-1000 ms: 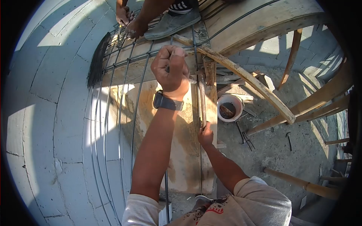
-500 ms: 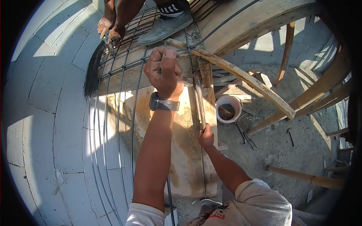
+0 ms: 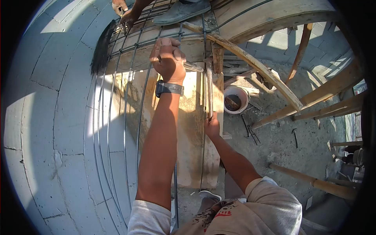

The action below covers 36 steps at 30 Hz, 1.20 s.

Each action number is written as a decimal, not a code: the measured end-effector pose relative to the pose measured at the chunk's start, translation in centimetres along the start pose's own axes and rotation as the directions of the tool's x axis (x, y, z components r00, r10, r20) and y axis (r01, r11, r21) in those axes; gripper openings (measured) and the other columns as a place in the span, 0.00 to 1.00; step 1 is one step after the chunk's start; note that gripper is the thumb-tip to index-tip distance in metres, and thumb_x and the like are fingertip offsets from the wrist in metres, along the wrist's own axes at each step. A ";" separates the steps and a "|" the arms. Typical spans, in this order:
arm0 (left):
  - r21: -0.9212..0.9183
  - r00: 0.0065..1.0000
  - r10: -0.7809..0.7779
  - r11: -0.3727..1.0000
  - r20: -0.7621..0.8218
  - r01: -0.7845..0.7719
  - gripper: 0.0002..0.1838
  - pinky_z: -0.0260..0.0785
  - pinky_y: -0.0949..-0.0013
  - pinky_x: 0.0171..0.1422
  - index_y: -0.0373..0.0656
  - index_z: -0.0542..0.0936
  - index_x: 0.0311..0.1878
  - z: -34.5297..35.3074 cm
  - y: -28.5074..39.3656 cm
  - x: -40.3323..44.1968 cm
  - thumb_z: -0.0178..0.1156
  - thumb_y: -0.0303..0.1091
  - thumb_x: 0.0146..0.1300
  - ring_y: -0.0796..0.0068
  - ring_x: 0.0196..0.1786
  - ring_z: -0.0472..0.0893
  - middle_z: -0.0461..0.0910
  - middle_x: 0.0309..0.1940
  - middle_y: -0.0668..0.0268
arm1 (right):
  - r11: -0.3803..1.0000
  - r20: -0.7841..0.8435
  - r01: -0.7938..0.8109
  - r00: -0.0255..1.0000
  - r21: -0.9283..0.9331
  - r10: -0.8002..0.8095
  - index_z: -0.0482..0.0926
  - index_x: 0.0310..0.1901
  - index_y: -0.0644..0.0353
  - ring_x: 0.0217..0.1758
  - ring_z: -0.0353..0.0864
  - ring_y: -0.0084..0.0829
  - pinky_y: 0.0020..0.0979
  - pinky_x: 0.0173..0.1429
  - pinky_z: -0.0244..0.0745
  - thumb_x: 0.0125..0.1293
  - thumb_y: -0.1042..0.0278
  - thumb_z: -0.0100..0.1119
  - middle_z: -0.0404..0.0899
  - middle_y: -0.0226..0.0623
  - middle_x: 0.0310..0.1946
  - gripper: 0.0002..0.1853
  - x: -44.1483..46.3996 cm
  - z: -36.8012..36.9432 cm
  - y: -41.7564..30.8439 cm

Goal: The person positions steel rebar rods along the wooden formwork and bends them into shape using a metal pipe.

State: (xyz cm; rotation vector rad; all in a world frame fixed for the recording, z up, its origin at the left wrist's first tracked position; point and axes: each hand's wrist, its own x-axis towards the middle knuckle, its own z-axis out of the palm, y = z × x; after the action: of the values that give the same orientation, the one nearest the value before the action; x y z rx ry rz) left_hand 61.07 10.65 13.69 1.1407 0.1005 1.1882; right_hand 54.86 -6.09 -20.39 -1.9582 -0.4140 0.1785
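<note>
My left hand, with a dark watch on its wrist, is closed round a short metal tool that points right. My right hand grips the lower end of a long bar-like handle. That handle runs up beside a rebar, and its top is near the metal tool's tip. Crossing rebars form a grid over the wooden formwork. At the top left, a co-worker's hands hold a small tool at the grid, beside a bundle of black tie wire.
A co-worker's shoe rests on the grid. A wooden plank slants down to the right. A bucket and hand tools are on the floor. Wooden props stand at right; a block wall fills the left.
The camera view has shifted. My left hand has turned, showing more of its metal tool. The co-worker's hands and shoe appear higher in the view. My right hand keeps its hold.
</note>
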 end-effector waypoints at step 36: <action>0.017 0.999 0.042 0.999 0.019 -0.043 0.16 0.62 0.75 0.21 0.39 0.78 0.29 -1.1 -0.6 -0.4 0.63 0.38 0.70 0.82 0.17 0.70 0.76 0.20 0.67 | 0.960 -0.077 -0.078 0.995 -0.267 0.059 0.67 0.49 0.57 0.32 0.85 0.62 0.59 0.34 0.76 0.74 0.64 0.57 0.82 0.56 0.25 0.11 0.9 -2.0 0.9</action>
State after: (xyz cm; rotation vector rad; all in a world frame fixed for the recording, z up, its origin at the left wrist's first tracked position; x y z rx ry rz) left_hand 60.60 11.07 12.54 1.1738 0.0721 1.2159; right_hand 56.45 -7.78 -20.38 -2.2425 -0.3394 0.1023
